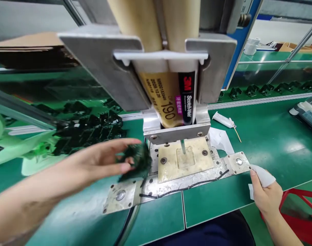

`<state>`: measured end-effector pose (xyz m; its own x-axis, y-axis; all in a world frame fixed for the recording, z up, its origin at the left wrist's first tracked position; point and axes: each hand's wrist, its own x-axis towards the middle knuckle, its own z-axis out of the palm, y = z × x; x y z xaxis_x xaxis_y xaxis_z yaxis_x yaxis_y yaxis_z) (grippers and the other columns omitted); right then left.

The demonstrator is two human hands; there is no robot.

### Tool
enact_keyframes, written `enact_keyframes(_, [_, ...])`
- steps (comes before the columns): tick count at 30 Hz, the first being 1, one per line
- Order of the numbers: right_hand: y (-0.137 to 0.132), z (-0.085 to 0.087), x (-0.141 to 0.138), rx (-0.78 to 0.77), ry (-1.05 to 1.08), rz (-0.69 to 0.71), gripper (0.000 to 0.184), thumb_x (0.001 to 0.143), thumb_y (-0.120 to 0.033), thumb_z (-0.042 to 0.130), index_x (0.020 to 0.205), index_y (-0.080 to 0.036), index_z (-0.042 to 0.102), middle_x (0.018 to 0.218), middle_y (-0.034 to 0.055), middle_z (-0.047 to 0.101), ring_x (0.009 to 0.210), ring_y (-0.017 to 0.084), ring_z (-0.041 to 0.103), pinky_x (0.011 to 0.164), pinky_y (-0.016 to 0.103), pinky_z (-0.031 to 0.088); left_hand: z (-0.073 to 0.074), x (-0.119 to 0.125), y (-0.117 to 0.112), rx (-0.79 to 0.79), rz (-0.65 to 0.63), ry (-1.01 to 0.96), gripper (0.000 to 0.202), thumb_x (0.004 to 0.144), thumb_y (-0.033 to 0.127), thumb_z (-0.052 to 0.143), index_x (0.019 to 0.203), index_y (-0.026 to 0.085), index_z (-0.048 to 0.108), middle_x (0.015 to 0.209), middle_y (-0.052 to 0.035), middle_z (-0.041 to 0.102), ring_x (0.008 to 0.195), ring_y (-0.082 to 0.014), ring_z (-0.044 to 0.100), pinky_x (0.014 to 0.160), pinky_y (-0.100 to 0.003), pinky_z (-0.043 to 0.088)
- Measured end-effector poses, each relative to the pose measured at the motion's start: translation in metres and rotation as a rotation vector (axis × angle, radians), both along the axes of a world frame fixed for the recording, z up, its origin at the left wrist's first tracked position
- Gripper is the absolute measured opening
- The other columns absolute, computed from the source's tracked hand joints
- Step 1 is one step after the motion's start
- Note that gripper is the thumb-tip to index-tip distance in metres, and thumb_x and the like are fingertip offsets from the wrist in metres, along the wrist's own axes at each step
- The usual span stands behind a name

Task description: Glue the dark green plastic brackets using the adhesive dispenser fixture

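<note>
My left hand (102, 160) is blurred by motion and pinches a dark green-black moulded part (135, 162) between fingers and thumb, just left of the fixture. My right hand (266, 196) grips a white wipe (263, 176) near the end of the steel base plate (176, 186). Above the plate, a clamped 3M Scotch-Weld DP190 adhesive cartridge (168, 99) points down, its green-tinted mixing nozzle (182, 146) ending over a beige fixture block (185, 160). Neither hand touches the nozzle.
A heap of black parts (89, 130) lies left of the dispenser, and a row of similar parts (266, 90) sits along the back. A white tube with a stick (222, 119) and white paper (220, 140) lie on the green bench mat (281, 147). A red stool (296, 215) stands bottom right.
</note>
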<state>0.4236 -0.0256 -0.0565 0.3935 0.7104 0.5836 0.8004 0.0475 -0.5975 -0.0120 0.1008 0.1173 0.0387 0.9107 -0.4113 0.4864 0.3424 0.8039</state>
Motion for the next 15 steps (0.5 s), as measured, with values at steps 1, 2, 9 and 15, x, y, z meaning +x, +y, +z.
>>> enact_keyframes(1, [0.0,-0.001,0.001,-0.002,0.009,-0.005,0.032,0.096,-0.043,0.065,0.099,-0.017,0.084,0.088,0.0095,0.081,0.074,0.025,0.077,0.069,0.032,0.059,-0.009,0.007,-0.009,-0.123,-0.068,-0.098,0.092,0.053,0.063,0.097,0.131,0.025,0.066,0.13,-0.0078,0.071,0.117,-0.034,0.068,0.099,-0.045,0.06])
enact_keyframes(2, [0.0,-0.002,0.001,-0.006,0.015,-0.013,0.033,0.096,-0.043,0.065,0.099,-0.017,0.084,0.088,0.0097,0.081,0.075,0.026,0.077,0.07,0.033,0.058,-0.018,0.016,-0.017,-0.217,-0.109,-0.199,0.088,0.06,0.061,0.095,0.133,0.025,0.063,0.135,-0.0091,0.069,0.12,-0.0334,0.068,0.104,-0.046,0.057])
enact_keyframes(9, [0.0,-0.006,0.006,0.005,-0.001,-0.008,0.034,0.096,-0.044,0.065,0.102,-0.016,0.084,0.091,0.0104,0.081,0.079,0.027,0.078,0.072,0.034,0.059,-0.045,0.087,-0.007,-0.209,-0.2,-0.36,0.08,0.055,0.047,0.099,0.12,0.018,0.063,0.116,-0.0133,0.069,0.12,-0.0345,0.065,0.109,-0.052,0.052])
enact_keyframes(15, [0.002,-0.006,0.005,0.01,0.029,0.003,0.032,0.095,-0.042,0.066,0.102,-0.017,0.084,0.09,0.0097,0.081,0.079,0.027,0.078,0.074,0.035,0.059,-0.072,0.096,0.005,0.156,-0.314,-0.23,0.078,0.068,0.05,0.087,0.127,0.02,0.046,0.099,-0.0064,0.063,0.097,-0.0277,0.067,0.097,-0.052,0.056])
